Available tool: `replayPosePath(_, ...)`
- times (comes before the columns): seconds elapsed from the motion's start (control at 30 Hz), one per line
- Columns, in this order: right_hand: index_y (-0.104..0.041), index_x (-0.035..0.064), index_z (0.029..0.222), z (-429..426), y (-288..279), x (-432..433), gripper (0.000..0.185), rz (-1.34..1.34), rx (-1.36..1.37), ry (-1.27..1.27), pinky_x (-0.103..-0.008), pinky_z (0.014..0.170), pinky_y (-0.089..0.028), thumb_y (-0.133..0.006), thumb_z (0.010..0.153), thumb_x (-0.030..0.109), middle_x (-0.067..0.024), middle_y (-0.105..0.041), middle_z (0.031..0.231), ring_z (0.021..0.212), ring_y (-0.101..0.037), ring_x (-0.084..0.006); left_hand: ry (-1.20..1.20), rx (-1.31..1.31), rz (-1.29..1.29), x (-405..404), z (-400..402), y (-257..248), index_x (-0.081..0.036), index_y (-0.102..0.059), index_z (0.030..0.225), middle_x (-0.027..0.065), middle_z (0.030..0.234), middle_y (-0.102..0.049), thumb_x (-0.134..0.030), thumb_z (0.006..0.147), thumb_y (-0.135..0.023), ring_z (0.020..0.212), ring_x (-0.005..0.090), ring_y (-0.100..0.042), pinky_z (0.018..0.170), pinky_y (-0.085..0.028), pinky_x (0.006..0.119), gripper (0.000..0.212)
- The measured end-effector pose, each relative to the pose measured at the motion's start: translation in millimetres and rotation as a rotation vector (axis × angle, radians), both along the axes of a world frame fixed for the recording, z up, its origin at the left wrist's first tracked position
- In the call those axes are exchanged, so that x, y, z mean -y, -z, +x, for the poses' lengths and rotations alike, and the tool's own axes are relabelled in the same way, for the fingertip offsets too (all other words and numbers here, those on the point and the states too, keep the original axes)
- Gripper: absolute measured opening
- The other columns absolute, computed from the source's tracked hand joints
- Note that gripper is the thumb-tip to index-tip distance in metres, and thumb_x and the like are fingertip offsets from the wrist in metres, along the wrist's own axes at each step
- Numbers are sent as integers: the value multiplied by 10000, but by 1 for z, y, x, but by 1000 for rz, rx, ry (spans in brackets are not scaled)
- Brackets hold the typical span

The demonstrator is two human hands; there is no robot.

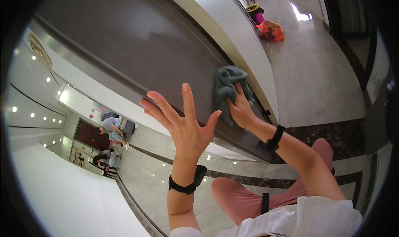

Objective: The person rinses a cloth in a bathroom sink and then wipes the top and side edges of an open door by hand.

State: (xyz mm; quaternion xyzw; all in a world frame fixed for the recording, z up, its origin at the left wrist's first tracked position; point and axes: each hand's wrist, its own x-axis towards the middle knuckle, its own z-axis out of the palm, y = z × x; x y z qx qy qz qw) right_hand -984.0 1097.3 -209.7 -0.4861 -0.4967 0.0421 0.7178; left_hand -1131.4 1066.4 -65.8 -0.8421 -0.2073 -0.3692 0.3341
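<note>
A grey-green cloth [229, 84] lies bunched against the dark grey door panel [168, 56], near its edge beside the pale frame. My right hand [241, 109] presses on the cloth, its fingers partly sunk in the folds. To the left, my left hand [184, 124] is spread wide with nothing in it, at the panel's other long edge; whether its fingertips touch the panel I cannot tell. Each of my wrists wears a black strap with a small black unit.
A red plastic bag [272, 31] stands on the tiled floor [318, 90] beyond the frame, by a bin with a yellow rim [252, 8]. Down the hallway one person [110, 128] sits, and another person [107, 159] is low by the far wall. A white wall [71, 199] runs at lower left.
</note>
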Motion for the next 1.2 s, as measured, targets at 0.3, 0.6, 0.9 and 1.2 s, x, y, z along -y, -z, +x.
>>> replayPosePath(0.3,-459,14,1354,17,-110,-21,556,165,94,20,-511,1046,-328,-520,901,330,-270,-392,1380,1301,-357,-436,2,-3,23,-1,-1,-1,-165,-306,1515,290,1570,91,-543,888,-586,1414,538,131,1084,-34,690,784)
replayPosePath(0.6,-439,64,1394,42,-125,-52,573,213,-90,-29,-394,1100,-320,-502,930,395,-168,-424,1421,1330,-384,-343,-128,86,87,6,19,18,-160,-360,1492,306,1562,100,-466,886,-603,1412,546,132,1049,-87,734,721)
replayPosePath(0.9,-471,71,1353,19,130,-42,422,-123,-355,87,-401,1076,-322,-482,979,266,-195,-446,1395,1304,-390,-386,-135,104,93,-1,23,24,-153,-384,1477,370,1524,132,-371,849,-628,1372,608,156,978,-96,798,709)
replayPosePath(1.2,-497,33,1323,54,160,-53,551,-541,-507,-58,-463,1026,-368,-452,954,439,-279,-481,1323,1218,-458,-453,-86,140,83,8,29,17,-160,-411,1462,339,1549,90,-382,829,-625,1414,548,133,1034,-84,751,704)
